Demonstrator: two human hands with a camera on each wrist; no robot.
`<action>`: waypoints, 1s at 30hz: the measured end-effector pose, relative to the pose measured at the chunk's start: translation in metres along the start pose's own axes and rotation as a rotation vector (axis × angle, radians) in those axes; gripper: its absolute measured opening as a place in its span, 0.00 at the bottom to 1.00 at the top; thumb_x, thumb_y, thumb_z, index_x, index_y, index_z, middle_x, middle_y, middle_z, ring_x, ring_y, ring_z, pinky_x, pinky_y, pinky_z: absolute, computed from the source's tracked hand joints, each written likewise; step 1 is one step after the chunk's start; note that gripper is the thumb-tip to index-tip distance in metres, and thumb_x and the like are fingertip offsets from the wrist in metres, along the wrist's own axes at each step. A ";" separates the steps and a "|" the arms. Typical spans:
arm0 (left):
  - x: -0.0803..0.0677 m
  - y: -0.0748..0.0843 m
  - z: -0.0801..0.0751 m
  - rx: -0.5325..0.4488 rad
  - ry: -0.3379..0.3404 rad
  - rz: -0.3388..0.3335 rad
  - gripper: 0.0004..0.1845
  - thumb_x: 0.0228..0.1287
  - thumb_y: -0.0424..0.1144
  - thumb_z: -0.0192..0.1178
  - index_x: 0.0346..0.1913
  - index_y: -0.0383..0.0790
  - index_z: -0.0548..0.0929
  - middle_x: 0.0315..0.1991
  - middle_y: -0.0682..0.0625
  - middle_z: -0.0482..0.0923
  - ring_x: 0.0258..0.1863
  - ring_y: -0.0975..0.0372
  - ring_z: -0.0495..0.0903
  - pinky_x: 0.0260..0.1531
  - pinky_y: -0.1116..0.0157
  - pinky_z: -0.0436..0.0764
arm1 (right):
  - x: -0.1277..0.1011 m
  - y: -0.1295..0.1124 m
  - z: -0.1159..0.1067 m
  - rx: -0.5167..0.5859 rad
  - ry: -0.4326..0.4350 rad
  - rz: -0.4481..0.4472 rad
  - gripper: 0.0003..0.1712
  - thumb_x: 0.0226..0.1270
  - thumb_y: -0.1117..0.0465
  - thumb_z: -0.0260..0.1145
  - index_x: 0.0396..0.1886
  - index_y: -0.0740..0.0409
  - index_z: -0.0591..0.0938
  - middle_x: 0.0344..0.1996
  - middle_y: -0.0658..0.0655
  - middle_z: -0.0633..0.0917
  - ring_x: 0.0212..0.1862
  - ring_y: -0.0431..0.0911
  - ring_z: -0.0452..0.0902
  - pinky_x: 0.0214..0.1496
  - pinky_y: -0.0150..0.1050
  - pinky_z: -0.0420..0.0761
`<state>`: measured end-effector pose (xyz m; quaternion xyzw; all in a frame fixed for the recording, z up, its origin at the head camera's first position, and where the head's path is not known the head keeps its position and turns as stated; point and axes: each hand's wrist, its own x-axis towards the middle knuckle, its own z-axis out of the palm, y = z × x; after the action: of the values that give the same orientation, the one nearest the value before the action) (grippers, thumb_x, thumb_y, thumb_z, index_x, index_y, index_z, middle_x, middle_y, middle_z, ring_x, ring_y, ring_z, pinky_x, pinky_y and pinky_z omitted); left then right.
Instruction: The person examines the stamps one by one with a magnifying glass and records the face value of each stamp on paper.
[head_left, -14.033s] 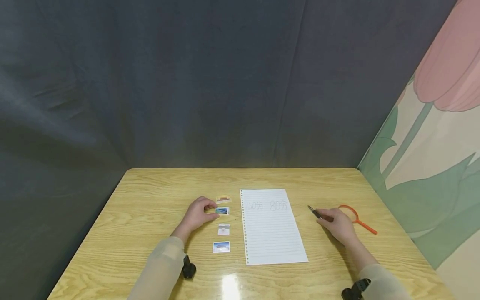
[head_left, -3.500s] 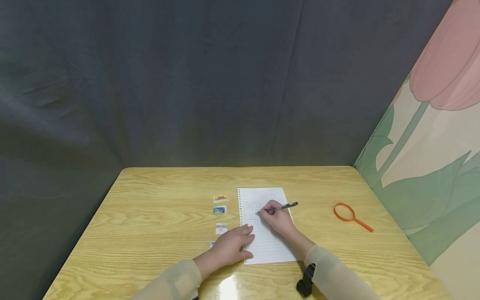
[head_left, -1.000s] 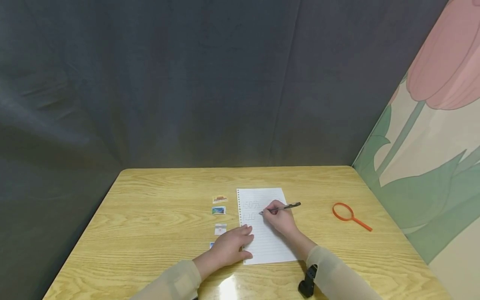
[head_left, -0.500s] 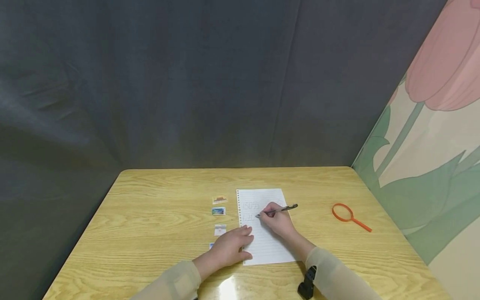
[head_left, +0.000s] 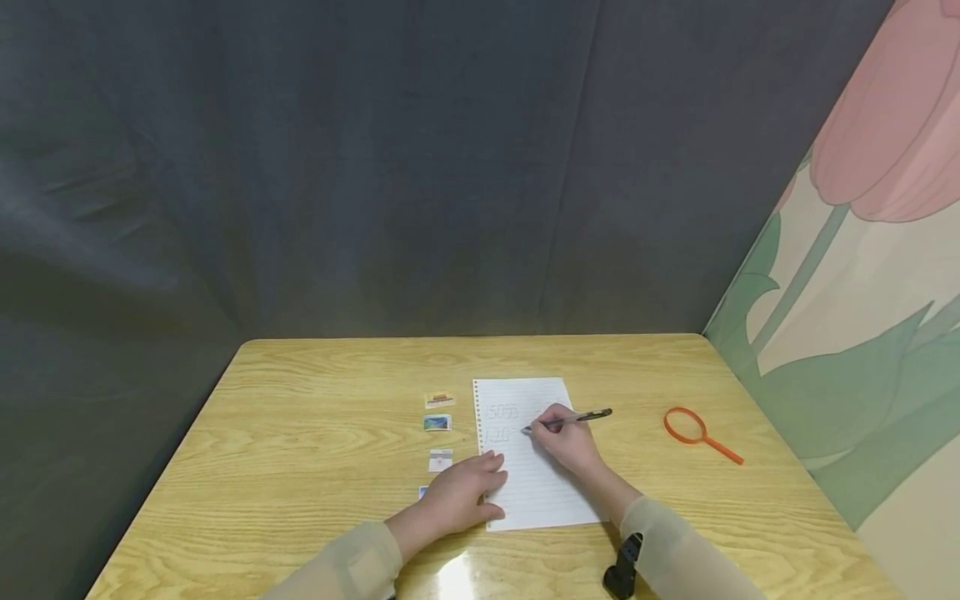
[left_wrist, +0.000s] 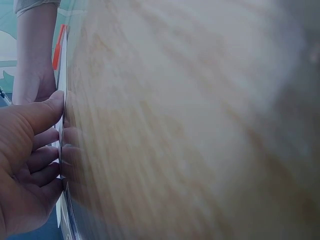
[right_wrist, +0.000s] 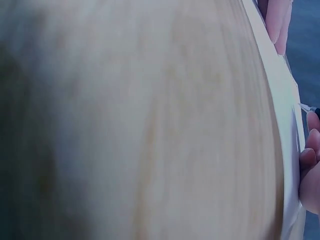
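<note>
A lined white sheet (head_left: 536, 483) lies on the wooden table (head_left: 300, 433) with faint handwriting near its top. My right hand (head_left: 567, 437) grips a dark pen (head_left: 581, 417), the tip touching the sheet's second written line. My left hand (head_left: 461, 492) lies flat with straight fingers on the sheet's lower left edge; the left wrist view shows its fingers (left_wrist: 37, 150) pressed to the table. Small stamps (head_left: 438, 422) sit in a column left of the sheet. The nearest stamp is mostly hidden under my left hand.
An orange magnifying glass (head_left: 693, 429) lies right of the sheet. A dark curtain hangs behind the table. A wall with a painted flower stands close on the right. Both wrist views are mostly blurred table surface.
My right hand has shifted slightly right along the second line with the pen. Fourteen seconds ago my left hand was at the stamps and my right near the magnifying glass.
</note>
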<state>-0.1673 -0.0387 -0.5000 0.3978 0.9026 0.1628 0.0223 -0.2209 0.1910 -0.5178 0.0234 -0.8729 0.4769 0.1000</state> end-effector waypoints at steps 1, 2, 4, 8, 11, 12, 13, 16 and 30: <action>0.000 0.000 0.000 0.001 0.000 0.002 0.28 0.60 0.50 0.69 0.60 0.40 0.82 0.66 0.42 0.72 0.68 0.54 0.69 0.66 0.61 0.69 | 0.000 0.000 0.001 0.001 -0.009 -0.004 0.06 0.56 0.67 0.71 0.25 0.55 0.82 0.19 0.46 0.77 0.24 0.40 0.71 0.26 0.29 0.71; 0.000 0.000 0.000 0.003 0.002 0.004 0.28 0.60 0.50 0.69 0.60 0.40 0.82 0.66 0.42 0.72 0.68 0.54 0.69 0.66 0.61 0.69 | 0.000 0.000 0.002 0.003 -0.017 -0.012 0.05 0.56 0.67 0.70 0.25 0.55 0.82 0.18 0.46 0.77 0.24 0.40 0.70 0.26 0.29 0.70; 0.000 -0.001 0.001 0.009 0.003 0.006 0.27 0.60 0.50 0.69 0.59 0.41 0.82 0.66 0.42 0.72 0.68 0.54 0.69 0.66 0.61 0.69 | 0.000 0.000 0.003 0.005 -0.030 -0.027 0.06 0.56 0.68 0.71 0.25 0.55 0.82 0.17 0.46 0.76 0.23 0.40 0.70 0.25 0.29 0.69; 0.000 -0.001 0.001 0.023 0.003 0.008 0.28 0.60 0.51 0.69 0.60 0.41 0.82 0.66 0.43 0.72 0.67 0.54 0.69 0.66 0.62 0.69 | 0.001 0.000 0.005 0.003 -0.032 -0.068 0.07 0.55 0.69 0.70 0.25 0.55 0.82 0.16 0.46 0.74 0.22 0.39 0.67 0.24 0.29 0.67; 0.000 0.000 0.001 0.027 -0.001 0.006 0.28 0.60 0.51 0.69 0.61 0.41 0.82 0.67 0.43 0.72 0.68 0.54 0.69 0.66 0.62 0.69 | 0.001 0.000 0.005 0.012 -0.037 -0.086 0.06 0.55 0.69 0.69 0.25 0.56 0.82 0.15 0.46 0.74 0.21 0.39 0.66 0.23 0.29 0.66; 0.000 0.000 0.001 0.026 -0.001 0.006 0.28 0.60 0.51 0.69 0.61 0.41 0.82 0.67 0.43 0.72 0.68 0.54 0.69 0.66 0.62 0.69 | 0.001 0.000 0.005 0.013 -0.042 -0.085 0.05 0.55 0.69 0.69 0.25 0.57 0.82 0.15 0.46 0.74 0.21 0.39 0.66 0.23 0.29 0.66; 0.000 0.000 0.000 0.026 -0.002 0.006 0.28 0.60 0.51 0.69 0.60 0.41 0.82 0.67 0.43 0.72 0.68 0.54 0.69 0.66 0.62 0.69 | 0.000 0.000 0.006 0.016 -0.047 -0.083 0.05 0.55 0.69 0.69 0.25 0.57 0.82 0.15 0.46 0.74 0.20 0.39 0.66 0.23 0.28 0.66; 0.000 0.000 0.000 0.025 -0.002 0.007 0.28 0.60 0.51 0.69 0.60 0.42 0.82 0.66 0.43 0.72 0.67 0.55 0.70 0.66 0.62 0.69 | -0.002 -0.001 0.005 0.010 -0.071 -0.064 0.05 0.55 0.69 0.69 0.25 0.56 0.82 0.16 0.45 0.75 0.21 0.39 0.66 0.24 0.29 0.66; 0.000 -0.002 0.002 0.024 0.010 0.020 0.26 0.60 0.51 0.69 0.58 0.42 0.83 0.66 0.42 0.72 0.67 0.54 0.70 0.66 0.61 0.69 | -0.003 -0.001 0.005 0.032 -0.007 -0.070 0.08 0.54 0.70 0.71 0.24 0.56 0.81 0.16 0.47 0.73 0.22 0.40 0.68 0.24 0.29 0.68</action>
<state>-0.1683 -0.0389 -0.5025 0.4064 0.9006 0.1541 0.0114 -0.2183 0.1863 -0.5198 0.0570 -0.8643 0.4868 0.1131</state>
